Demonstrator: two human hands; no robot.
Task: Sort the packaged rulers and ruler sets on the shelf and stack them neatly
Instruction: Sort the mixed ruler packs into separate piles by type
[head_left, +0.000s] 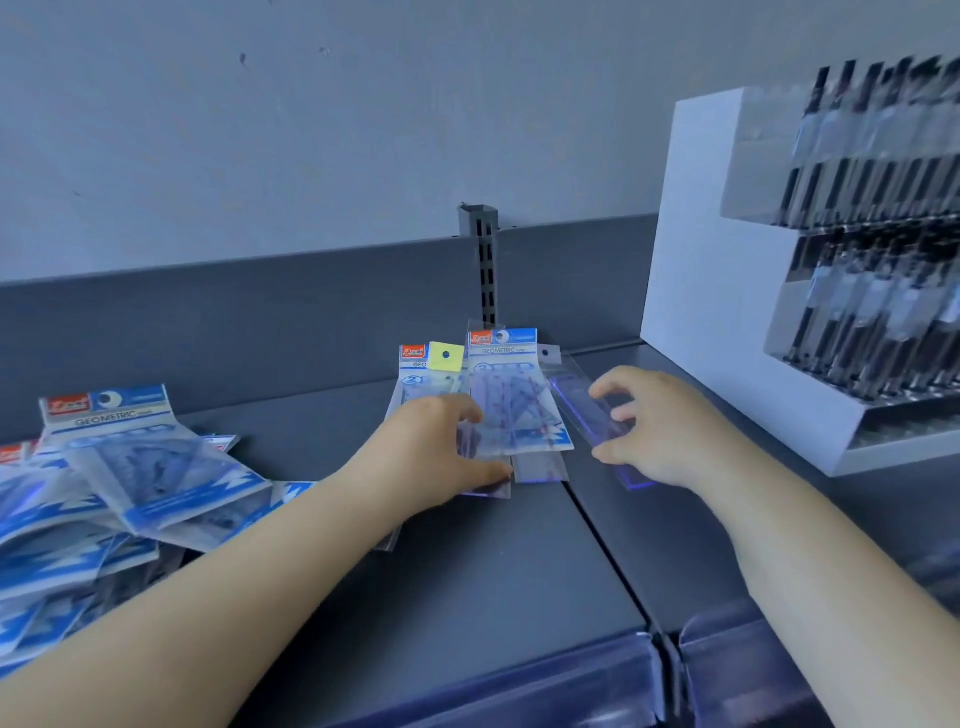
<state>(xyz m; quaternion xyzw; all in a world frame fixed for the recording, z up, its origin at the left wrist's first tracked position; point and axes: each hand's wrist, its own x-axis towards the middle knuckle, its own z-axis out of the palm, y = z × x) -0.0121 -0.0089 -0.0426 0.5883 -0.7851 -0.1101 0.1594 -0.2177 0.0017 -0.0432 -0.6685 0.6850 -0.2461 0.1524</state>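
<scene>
Both hands work at the middle of a dark grey shelf (467, 571).

The left hand (436, 457) lies on the small central stack of geometric ruler sets (511, 410). Its fingers curl over the stack's left edge and its thumb runs along the near edge, so it grips the packets.

The right hand (654, 431) is at a clear packaged ruler (582, 410) lying aslant just right of that stack. Its fingers curl over the ruler's far side and its thumb is at the near end; it holds the ruler.

A packet with a yellow header card (445, 356) lies in the stack's left part, partly covered by the top set.

At far left a loose, untidy heap of geometric sets (130, 483) overlaps itself at several angles, well apart from the central stack.

On the shelf's right side stands a white tiered display rack (727, 291) of dark pens (872, 291), blurred.

A slotted upright (485, 260) rises behind the stack.
</scene>
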